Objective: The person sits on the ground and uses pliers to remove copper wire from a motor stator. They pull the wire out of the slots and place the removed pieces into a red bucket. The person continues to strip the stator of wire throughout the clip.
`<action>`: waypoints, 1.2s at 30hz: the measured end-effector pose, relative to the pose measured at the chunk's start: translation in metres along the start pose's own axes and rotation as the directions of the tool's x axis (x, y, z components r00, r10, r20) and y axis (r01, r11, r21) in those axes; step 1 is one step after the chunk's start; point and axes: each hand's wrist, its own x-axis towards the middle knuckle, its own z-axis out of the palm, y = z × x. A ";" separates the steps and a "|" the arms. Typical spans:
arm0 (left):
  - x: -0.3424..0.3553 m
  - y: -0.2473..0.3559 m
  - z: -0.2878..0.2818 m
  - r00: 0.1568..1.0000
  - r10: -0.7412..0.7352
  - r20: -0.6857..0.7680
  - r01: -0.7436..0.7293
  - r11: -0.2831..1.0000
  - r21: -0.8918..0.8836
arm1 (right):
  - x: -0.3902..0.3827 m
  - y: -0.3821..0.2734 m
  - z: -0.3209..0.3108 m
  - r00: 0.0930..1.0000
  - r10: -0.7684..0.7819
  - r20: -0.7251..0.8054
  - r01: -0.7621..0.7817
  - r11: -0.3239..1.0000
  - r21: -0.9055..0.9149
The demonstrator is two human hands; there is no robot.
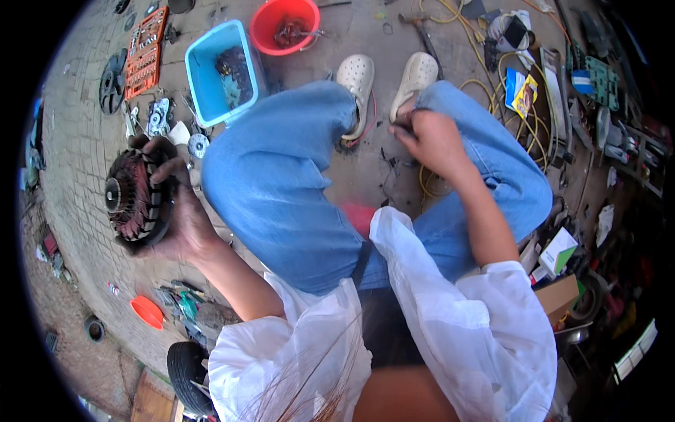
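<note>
My left hand [184, 228] is raised out to the left with its fingers wrapped round a motor armature [132, 193]. The armature has reddish windings, a dark slotted rim and a narrower ribbed end that points left. Dark grime covers the fingers. In front of my right shin, near the cream clog [415, 76], hangs my right hand [434, 141]. Its fingers are curled and pressed together; whether anything small is between them is hidden.
Past my left knee stand a blue tub [204, 91] and a red bucket [264, 32], both with dark parts inside. An orange socket set [144, 63] lies farther left. A hammer [422, 35], yellow cables [485, 84] and a tyre [186, 376] lie around me.
</note>
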 end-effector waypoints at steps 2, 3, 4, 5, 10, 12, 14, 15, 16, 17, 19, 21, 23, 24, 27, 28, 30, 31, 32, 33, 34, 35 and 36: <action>0.000 -0.006 -0.002 1.000 -0.016 -0.018 0.015 0.999 -0.048 | -0.004 -0.001 -0.003 0.999 0.039 -0.016 -0.040 0.999 -0.021; -0.001 -0.007 -0.001 0.999 -0.009 -0.034 0.007 0.999 -0.053 | -0.003 0.002 -0.003 0.998 0.046 -0.032 -0.047 0.999 -0.014; -0.001 -0.007 -0.002 0.999 -0.015 -0.041 0.013 0.998 -0.062 | 0.000 0.006 -0.001 0.998 0.055 -0.041 -0.055 0.998 -0.008; -0.003 -0.005 -0.003 0.999 -0.017 -0.047 0.014 0.998 -0.066 | 0.002 0.013 0.003 0.996 0.067 -0.065 -0.067 0.998 0.004; -0.013 0.017 -0.012 0.992 0.057 -0.113 -0.051 0.997 0.054 | 0.012 0.015 -0.010 0.986 0.127 -0.105 -0.128 0.992 -0.011; -0.023 0.031 -0.014 0.986 0.081 -0.148 -0.070 0.995 0.078 | 0.014 0.019 -0.014 0.979 0.170 -0.116 -0.177 0.983 -0.047; -0.038 0.052 -0.015 0.979 0.114 -0.169 -0.087 0.983 0.159 | 0.014 0.033 -0.016 0.973 0.131 -0.191 -0.140 0.990 -0.031; -0.043 0.067 -0.019 0.974 0.117 -0.194 -0.084 0.982 0.169 | 0.012 0.041 -0.019 0.965 0.170 -0.202 -0.182 0.982 -0.043; -0.053 0.080 -0.021 0.967 0.156 -0.201 -0.110 0.969 0.220 | 0.012 0.044 -0.025 0.963 0.201 -0.177 -0.210 0.977 -0.030; -0.062 0.097 -0.020 0.953 0.213 -0.217 -0.147 0.948 0.284 | 0.010 0.049 -0.027 0.964 0.154 -0.217 -0.172 0.983 -0.066; -0.086 0.136 -0.027 0.962 0.242 -0.126 -0.206 0.948 0.244 | 0.004 0.038 -0.039 0.959 0.143 -0.244 -0.137 0.990 0.042; -0.107 0.164 -0.021 0.919 0.356 -0.171 -0.267 0.880 0.394 | 0.000 0.037 -0.052 0.927 0.232 -0.295 -0.266 0.961 -0.081; -0.121 0.181 -0.021 0.877 0.445 -0.182 -0.321 0.823 0.469 | -0.001 0.030 -0.064 0.919 0.224 -0.326 -0.156 0.963 0.221; -0.128 0.189 -0.024 0.870 0.461 -0.175 -0.348 0.826 0.443 | 0.001 0.023 -0.071 0.907 0.244 -0.342 -0.169 0.957 0.234; -0.135 0.192 -0.036 0.875 0.451 -0.178 -0.379 0.865 0.329 | 0.020 0.004 -0.087 0.889 0.190 -0.416 -0.107 0.971 0.216; -0.134 0.188 -0.039 0.880 0.439 -0.183 -0.380 0.880 0.284 | 0.030 -0.009 -0.090 0.885 0.247 -0.395 -0.187 0.965 0.185; -0.129 0.173 -0.041 0.866 0.443 -0.231 -0.374 0.882 0.287 | 0.059 -0.021 -0.086 0.910 0.180 -0.374 -0.155 0.983 0.095; -0.128 0.165 -0.040 0.866 0.434 -0.248 -0.363 0.887 0.287 | 0.077 -0.028 -0.073 0.945 0.098 -0.312 -0.079 0.994 0.072; -0.124 0.158 -0.041 0.869 0.417 -0.266 -0.349 0.898 0.269 | 0.094 -0.031 -0.060 0.958 0.074 -0.276 -0.038 0.990 0.133; -0.120 0.149 -0.038 0.871 0.402 -0.281 -0.317 0.899 0.303 | 0.112 -0.046 -0.045 0.971 0.187 -0.146 -0.162 0.973 0.167; -0.109 0.139 -0.040 0.902 0.340 -0.267 -0.277 0.929 0.246 | 0.134 -0.034 -0.029 0.984 0.176 -0.019 -0.163 0.942 0.294; -0.101 0.129 -0.038 0.917 0.303 -0.259 -0.252 0.944 0.212 | 0.150 -0.036 -0.002 0.991 0.131 0.032 -0.127 0.823 0.554; -0.091 0.117 -0.039 0.934 0.259 -0.245 -0.222 0.960 0.168 | 0.173 -0.020 0.023 0.960 0.210 0.188 -0.281 0.675 0.682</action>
